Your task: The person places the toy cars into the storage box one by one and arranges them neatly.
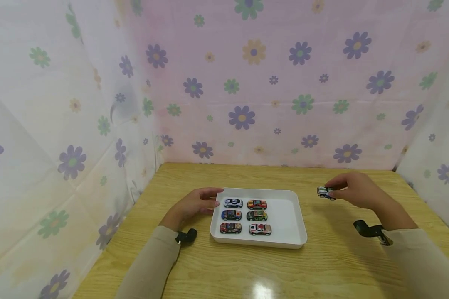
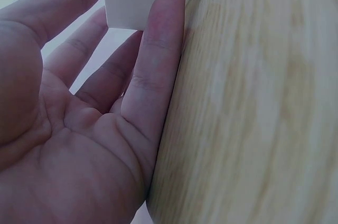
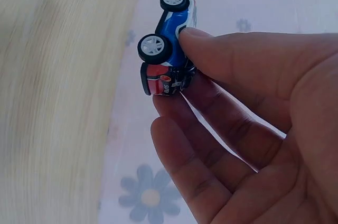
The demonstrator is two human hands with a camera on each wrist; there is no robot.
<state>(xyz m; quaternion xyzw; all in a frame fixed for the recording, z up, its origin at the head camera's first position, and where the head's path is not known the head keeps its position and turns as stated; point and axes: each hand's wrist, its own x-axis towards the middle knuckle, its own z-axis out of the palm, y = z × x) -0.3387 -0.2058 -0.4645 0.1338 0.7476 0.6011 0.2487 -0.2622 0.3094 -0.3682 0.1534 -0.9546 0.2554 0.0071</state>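
My right hand [image 1: 361,192] pinches a toy car [image 1: 324,192] between thumb and fingers, above the table to the right of the tray. In the right wrist view the car [image 3: 174,28] shows a blue and white side, a red and black end and wheels with light hubs. My left hand [image 1: 196,203] touches the left back corner of a white tray [image 1: 289,222] with fairly straight fingers, its little finger [image 2: 153,65] along the tabletop. Several toy cars stand in two columns in the tray, among them a white-and-red one [image 1: 260,229] and a green one [image 1: 257,215].
The wood-grain table [image 1: 224,270] extends around the tray. A flower-patterned cloth [image 1: 217,91] hangs behind it and at both sides. Black wrist cameras sit on the left wrist [image 1: 187,236] and right wrist [image 1: 366,228].
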